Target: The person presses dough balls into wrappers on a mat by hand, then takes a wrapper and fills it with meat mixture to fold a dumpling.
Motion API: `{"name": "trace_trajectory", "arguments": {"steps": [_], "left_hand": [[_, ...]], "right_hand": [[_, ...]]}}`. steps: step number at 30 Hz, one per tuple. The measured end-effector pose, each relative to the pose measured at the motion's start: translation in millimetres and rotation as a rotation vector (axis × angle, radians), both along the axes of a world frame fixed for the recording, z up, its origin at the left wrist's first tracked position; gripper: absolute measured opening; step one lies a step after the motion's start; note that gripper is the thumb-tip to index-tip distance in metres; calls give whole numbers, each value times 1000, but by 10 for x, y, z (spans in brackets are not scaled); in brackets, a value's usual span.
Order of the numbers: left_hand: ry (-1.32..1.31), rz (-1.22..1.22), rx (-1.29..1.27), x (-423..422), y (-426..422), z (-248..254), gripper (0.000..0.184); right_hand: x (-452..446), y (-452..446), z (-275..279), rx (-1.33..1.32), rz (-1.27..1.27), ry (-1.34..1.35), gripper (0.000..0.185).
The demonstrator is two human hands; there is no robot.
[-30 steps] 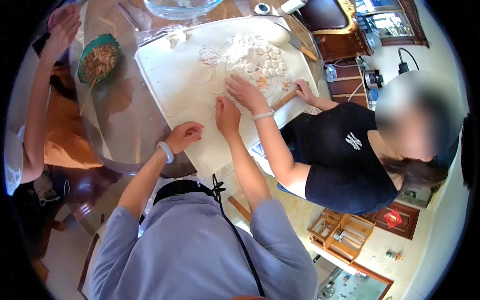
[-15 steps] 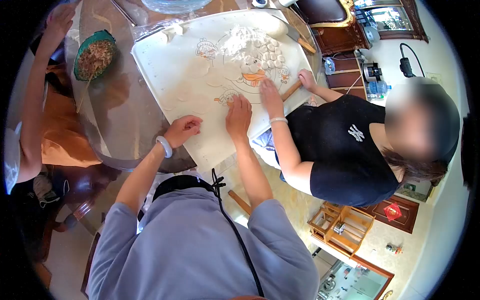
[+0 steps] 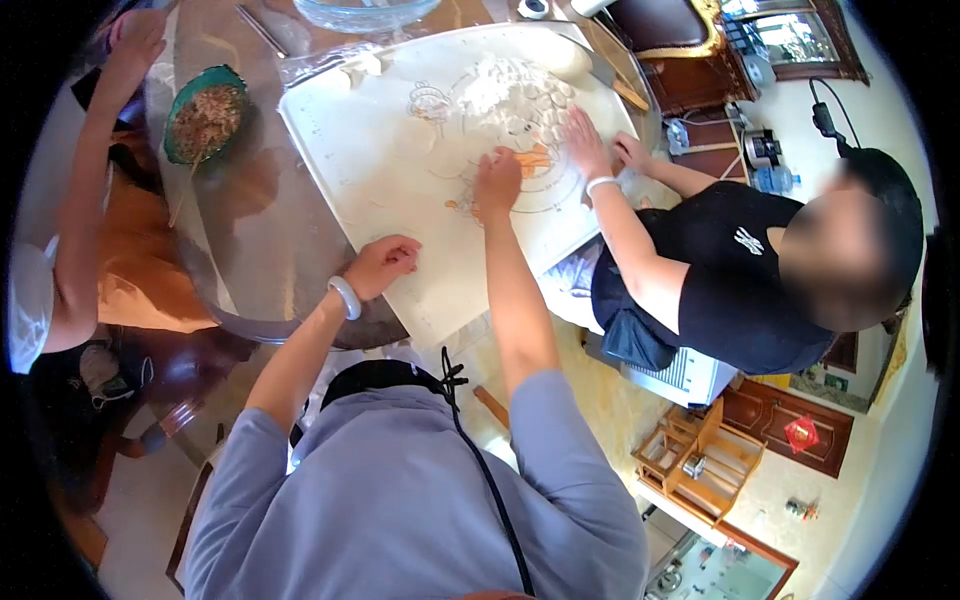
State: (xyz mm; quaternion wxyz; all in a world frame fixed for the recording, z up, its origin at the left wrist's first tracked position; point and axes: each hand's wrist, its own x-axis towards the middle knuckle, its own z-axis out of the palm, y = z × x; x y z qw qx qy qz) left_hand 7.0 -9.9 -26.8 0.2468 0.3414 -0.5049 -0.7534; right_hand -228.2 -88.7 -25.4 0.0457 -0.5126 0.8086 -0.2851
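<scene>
My left hand, with a pale bangle on its wrist, is over the near left edge of a white printed mat. Its fingers curl inward, and I cannot make out what is in them, if anything. Reaching farther over the mat, my right hand has its fingers bent closed beside the orange print; whatever they hold is hidden. Thin flat dough rounds lie left of it, faint against the white. Beyond it are a heap of flour, several small dough pieces and a large dough lump.
On the right a person in black has one hand near the dough pieces. A knife lies at the mat's far right. At left are a green bowl of filling and another person's arm. A glass bowl stands behind.
My right hand has moved forward over the mat, its fingers going from extended to bent. The left hand stays nearly in place. The person in black has shifted a hand toward the dough pieces.
</scene>
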Motion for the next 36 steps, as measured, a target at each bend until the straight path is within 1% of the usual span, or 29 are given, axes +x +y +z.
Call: {"name": "trace_trajectory", "arguments": {"steps": [2,3,6,9,11,12,13,16,19,22,25,26,28,29,32,34,35,36], "left_hand": [[-14,8,24,12,-13,29,21],[-16,1,42,-6,-5,32,21],[-26,-4,-27,-21,-2,-19,22],[-33,27,-13,-17,11,77,22],[1,40,27,18,4,-25,22],[30,31,48,-22,3,-17,22],[-12,9,48,-25,-2,-5,23],[-13,-7,42,-11,-11,32,24],[-8,-9,31,-6,-7,15,24],[-39,-14,32,-19,-16,-47,23],[35,-2,39,-11,-14,-64,22],[46,-4,43,-5,-14,-70,22],[73,3,53,-9,-14,-49,23],[74,4,42,1,0,-55,22],[64,-15,-7,26,-44,-55,22],[45,-46,-38,27,-39,-48,22],[53,-29,-13,15,-15,-54,22],[60,-10,6,-2,-18,-59,21]], "right_hand": [[-10,-55,47,-22,-173,-156,25],[-36,-77,79,12,-194,-205,24],[-79,-112,79,51,-199,-93,25],[-113,-144,46,-8,-159,-245,27],[-70,-177,5,-37,-150,-269,26],[-132,-146,-11,-53,-160,-269,25],[-173,-156,-34,-51,-123,-242,24],[-165,-231,-69,-3,-105,-104,22],[-129,-232,-55,-88,-143,-152,19],[-150,-243,-41,71,-124,-163,17],[-116,-283,-58,-24,-125,-70,19],[-105,-288,-66,-62,-143,-157,19],[29,-272,135,-128,-171,-330,20],[95,-266,173,-191,-146,-368,20],[170,-259,80,-243,-96,-620,22],[367,-173,313,-174,-69,-867,19],[460,-107,417,-139,-60,-987,17],[514,-65,431,-76,-40,-1035,17]]}}
